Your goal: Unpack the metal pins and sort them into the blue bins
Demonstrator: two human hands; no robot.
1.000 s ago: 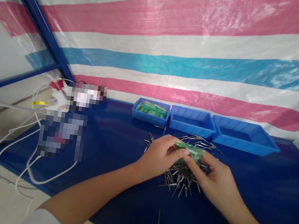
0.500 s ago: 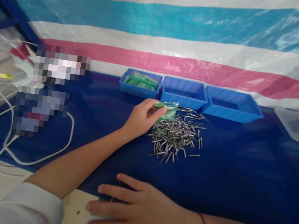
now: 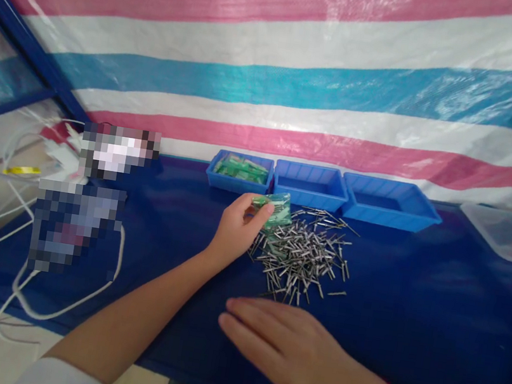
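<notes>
Pinched along its left edge between thumb and fingers of the left hand [image 3: 236, 231]: one green plastic bag [image 3: 282, 212]. Extends toward three o'clock from the fingertips, over the ten o'clock margin of a heap of slim metal pins [image 3: 304, 257]. Noted near the heap, at six o'clock: right hand [image 3: 292, 351], with fingers stretched out and together. Hidden on the palm side; cannot tell whether holding anything. Noted beyond the heap: blue bin with green packets [image 3: 238, 185] toward ten o'clock, middle bin [image 3: 309, 199] at twelve, third bin [image 3: 389, 218] toward two.
</notes>
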